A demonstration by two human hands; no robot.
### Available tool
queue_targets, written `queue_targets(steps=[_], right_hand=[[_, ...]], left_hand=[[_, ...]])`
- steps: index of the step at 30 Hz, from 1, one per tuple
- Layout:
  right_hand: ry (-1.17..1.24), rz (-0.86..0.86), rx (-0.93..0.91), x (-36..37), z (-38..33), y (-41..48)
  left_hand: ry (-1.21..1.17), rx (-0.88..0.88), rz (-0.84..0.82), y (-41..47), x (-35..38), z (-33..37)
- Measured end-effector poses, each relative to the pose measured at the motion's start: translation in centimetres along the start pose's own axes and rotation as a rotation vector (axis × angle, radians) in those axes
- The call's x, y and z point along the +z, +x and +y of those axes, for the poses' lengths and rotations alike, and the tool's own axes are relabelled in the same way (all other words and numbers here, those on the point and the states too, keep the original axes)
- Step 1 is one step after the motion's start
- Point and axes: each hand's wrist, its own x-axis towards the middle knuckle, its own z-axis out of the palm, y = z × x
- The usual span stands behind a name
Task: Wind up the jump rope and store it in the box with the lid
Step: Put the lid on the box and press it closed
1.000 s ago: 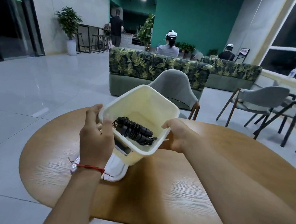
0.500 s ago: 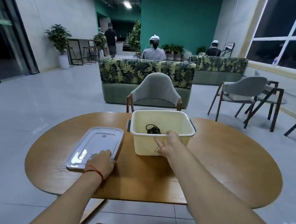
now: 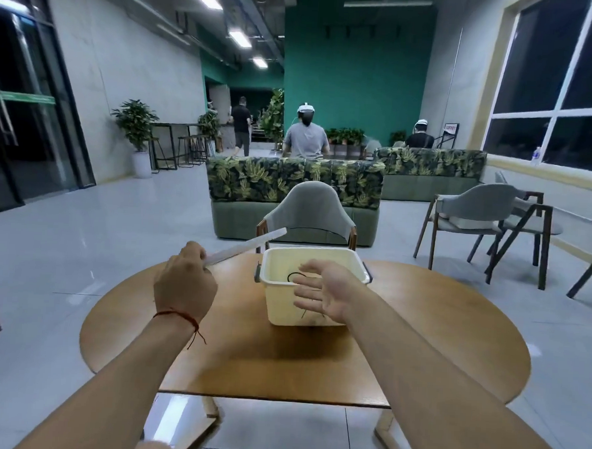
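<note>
left hand (image 3: 184, 283) pinching the clear lid (image 3: 247, 246), raised edge-on left of the box | right hand (image 3: 322, 289) spread open, empty, near side of cream box (image 3: 313, 287) | jump rope (image 3: 293, 276) inside box, mid-worktop (image 3: 246, 355)

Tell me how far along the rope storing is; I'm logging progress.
Done: the jump rope lies inside the box on the table. In hand: the left hand holds the clear lid lifted and tilted; the right hand hovers open at the box. Left: close the lid.
</note>
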Motion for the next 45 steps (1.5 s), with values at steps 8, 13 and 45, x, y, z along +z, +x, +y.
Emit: queue_targets(steps=[8,13,45], right_hand=[[-0.22,0.183,-0.531,-3.3,-2.9,-1.9],[0.028,0.147,-0.642,-7.0,-3.2,-3.3],[-0.883,0.547,-0.362,-13.0,-1.0,16.6]], left_hand=[[-0.446,0.191,0.086,0.1,-8.0,7.3],[-0.724,0.135,0.065,1.0,-8.2,8.6],[-0.542,-0.528,-0.593,4.9,16.8,4.0]])
